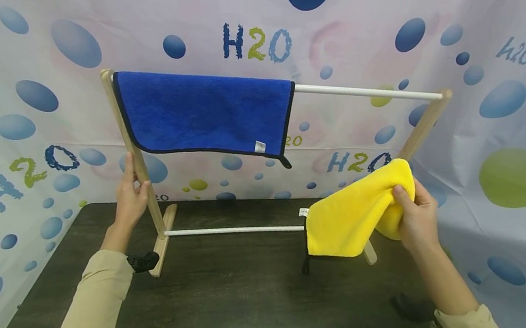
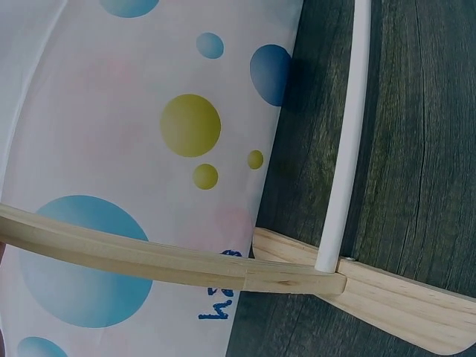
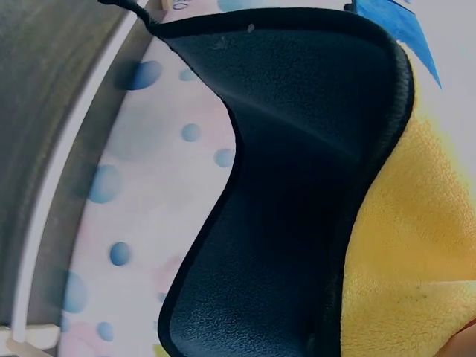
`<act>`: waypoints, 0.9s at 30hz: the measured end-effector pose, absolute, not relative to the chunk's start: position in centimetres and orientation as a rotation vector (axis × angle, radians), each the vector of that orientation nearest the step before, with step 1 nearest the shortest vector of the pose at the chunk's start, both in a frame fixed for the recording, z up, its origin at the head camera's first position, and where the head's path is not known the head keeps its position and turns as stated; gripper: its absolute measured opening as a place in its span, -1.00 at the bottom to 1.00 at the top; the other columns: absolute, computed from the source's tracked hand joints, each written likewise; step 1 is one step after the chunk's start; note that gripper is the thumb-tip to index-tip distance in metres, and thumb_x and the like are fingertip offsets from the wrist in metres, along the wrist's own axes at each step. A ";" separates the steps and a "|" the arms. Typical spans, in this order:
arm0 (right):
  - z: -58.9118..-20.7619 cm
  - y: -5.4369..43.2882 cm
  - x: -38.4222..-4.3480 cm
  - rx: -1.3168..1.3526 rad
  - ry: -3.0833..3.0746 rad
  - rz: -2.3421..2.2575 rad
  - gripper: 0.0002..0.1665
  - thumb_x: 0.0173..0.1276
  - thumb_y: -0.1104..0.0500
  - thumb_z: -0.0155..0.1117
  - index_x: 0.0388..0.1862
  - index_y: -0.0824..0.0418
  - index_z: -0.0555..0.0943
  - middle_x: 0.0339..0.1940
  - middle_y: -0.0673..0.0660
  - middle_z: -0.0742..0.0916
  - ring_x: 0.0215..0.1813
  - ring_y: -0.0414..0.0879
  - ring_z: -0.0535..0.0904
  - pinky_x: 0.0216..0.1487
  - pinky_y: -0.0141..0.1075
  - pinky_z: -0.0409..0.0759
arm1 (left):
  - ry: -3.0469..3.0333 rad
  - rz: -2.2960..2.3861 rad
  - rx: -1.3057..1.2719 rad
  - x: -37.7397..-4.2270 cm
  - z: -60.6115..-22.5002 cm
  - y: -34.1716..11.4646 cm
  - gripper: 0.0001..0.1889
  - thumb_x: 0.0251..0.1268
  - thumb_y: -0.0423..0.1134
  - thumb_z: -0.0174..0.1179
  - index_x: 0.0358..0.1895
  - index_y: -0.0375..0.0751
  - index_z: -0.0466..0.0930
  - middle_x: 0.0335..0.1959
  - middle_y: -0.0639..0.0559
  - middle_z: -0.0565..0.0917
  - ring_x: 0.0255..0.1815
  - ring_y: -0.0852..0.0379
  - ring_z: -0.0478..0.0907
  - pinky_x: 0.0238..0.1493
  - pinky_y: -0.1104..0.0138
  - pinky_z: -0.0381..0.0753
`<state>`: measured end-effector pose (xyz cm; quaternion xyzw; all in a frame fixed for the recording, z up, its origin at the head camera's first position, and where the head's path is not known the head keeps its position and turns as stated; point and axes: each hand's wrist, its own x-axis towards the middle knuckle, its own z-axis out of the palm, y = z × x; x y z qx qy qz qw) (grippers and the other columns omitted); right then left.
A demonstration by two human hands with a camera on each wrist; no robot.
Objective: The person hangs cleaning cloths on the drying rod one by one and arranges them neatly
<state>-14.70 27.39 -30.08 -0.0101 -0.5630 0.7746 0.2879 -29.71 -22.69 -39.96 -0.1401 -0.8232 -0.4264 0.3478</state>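
Observation:
A wooden drying rack with white rods stands on the dark table. My left hand (image 1: 129,199) holds its left post (image 1: 118,115), the thumb near the front of the wood; in the left wrist view the lower post (image 2: 186,268) shows, but the hand is almost wholly out of frame. A blue towel (image 1: 205,114) with black edging hangs over the left part of the top rod (image 1: 366,90). With thumb and fingers, my right hand (image 1: 418,217) pinches a yellow towel (image 1: 346,222) in front of the right post. Its dark underside (image 3: 290,178) faces the right wrist camera.
The lower white rod (image 1: 236,230) joins the rack's two feet just above the dark wooden table (image 1: 238,295). A white curtain (image 1: 349,26) printed with bubbles and H2O hangs behind and at both sides. The right foot (image 1: 370,253) is partly hidden by the yellow towel.

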 end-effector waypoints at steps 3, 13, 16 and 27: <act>-28.9 27.3 -15.1 0.060 -1.440 2.081 -0.74 0.24 0.43 0.14 -0.13 0.29 0.64 -0.46 0.09 0.63 -0.50 -0.16 0.55 -0.46 -0.49 0.56 | -2.135 -1.099 -0.358 -29.7 -39.9 -22.7 -0.18 0.12 -0.66 0.03 0.43 -0.26 -0.13 0.02 -0.55 0.36 -0.05 -0.38 0.44 -0.30 0.86 0.21; -25.4 26.9 -15.8 0.321 -1.291 2.117 -0.80 0.21 0.47 0.15 -0.19 0.42 0.62 -0.47 0.16 0.61 -0.48 -0.10 0.55 -0.44 -0.44 0.57 | -2.111 -1.105 -0.365 -29.6 -39.9 -22.8 -0.19 0.11 -0.67 0.03 0.43 -0.27 -0.12 0.03 -0.55 0.35 -0.06 -0.39 0.43 -0.31 0.89 0.16; -24.7 26.8 -15.9 0.398 -1.241 2.142 -0.80 0.21 0.48 0.14 -0.19 0.46 0.61 -0.45 0.18 0.61 -0.45 -0.08 0.55 -0.41 -0.42 0.57 | -2.109 -1.107 -0.364 -29.6 -40.0 -22.8 -0.19 0.11 -0.67 0.03 0.43 -0.27 -0.12 0.03 -0.56 0.35 -0.06 -0.39 0.43 -0.31 0.89 0.16; -21.7 26.9 -16.2 0.435 -1.095 2.111 -0.73 0.18 0.49 0.17 -0.11 0.53 0.57 -0.41 0.22 0.63 -0.41 -0.04 0.56 -0.37 -0.39 0.58 | -2.106 -1.111 -0.366 -29.6 -39.9 -22.5 -0.19 0.11 -0.68 0.02 0.43 -0.29 -0.12 -0.03 -0.56 0.37 -0.10 -0.35 0.44 -0.32 0.89 0.17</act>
